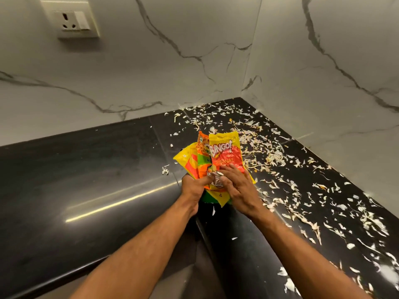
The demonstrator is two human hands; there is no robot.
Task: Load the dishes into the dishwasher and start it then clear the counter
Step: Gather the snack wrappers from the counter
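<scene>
snack wrappers gathered in both hands over a scrap-strewn counter corner

the left hand [194, 187] grips a fanned bunch of empty snack wrappers [207, 162] by their lower ends, fingers curled round them and thumb pressed across the front. the bunch stands roughly upright above the black counter [86, 180], near the inner corner where two runs of worktop meet. the front wrapper, a yellow and red bingo packet [226, 154], faces the camera; behind it sit an orange and green packet [203, 152] and a yellow one [185, 159] that fans out to the left.

the right hand [237, 188] lies against the lower front of the bingo packet, fingers bent and spread over it, with the thumb near a small crumpled silver foil piece [216, 180] held between the two hands. whether the right hand truly pinches the foil or only presses on it cannot be told.

pale vegetable peelings and shreds [280, 160] are scattered thickly over the right run of the counter, from the back corner along the wall toward the near edge, with a few stray bits just left of the wrappers. white marble-look wall panels [151, 72] with grey veins rise behind both runs. a cream wall socket with a switch [73, 20] is set in the left panel, high up and well apart from the hands.
</scene>
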